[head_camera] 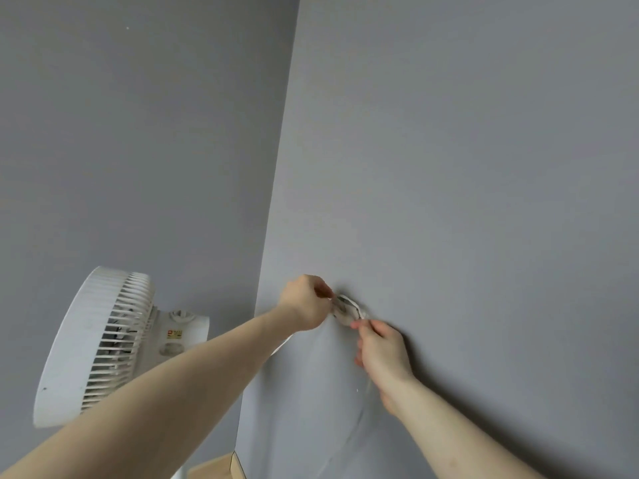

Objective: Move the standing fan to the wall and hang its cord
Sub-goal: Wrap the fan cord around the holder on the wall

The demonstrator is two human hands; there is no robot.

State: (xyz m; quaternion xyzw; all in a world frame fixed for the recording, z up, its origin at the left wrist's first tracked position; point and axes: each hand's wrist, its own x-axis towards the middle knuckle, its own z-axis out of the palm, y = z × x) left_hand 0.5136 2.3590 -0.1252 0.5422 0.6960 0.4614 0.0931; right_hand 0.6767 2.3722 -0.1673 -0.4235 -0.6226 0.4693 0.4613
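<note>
The white standing fan point(103, 344) stands at the lower left in the corner of the room, its round grille turned left; my left forearm hides its stand. A small pale wall hook point(346, 310) sticks out of the grey right-hand wall point(466, 167). The thin white cord point(364, 402) loops over that hook and hangs down the wall in a curve. My left hand point(306, 302) pinches the cord at the hook's left side. Just below and right of the hook, my right hand point(382, 350) grips the cord with its fingers closed.
A second grey wall point(138, 133) meets the right-hand wall in a corner beside the fan. A strip of light wooden floor point(218, 466) and a skirting board show at the bottom.
</note>
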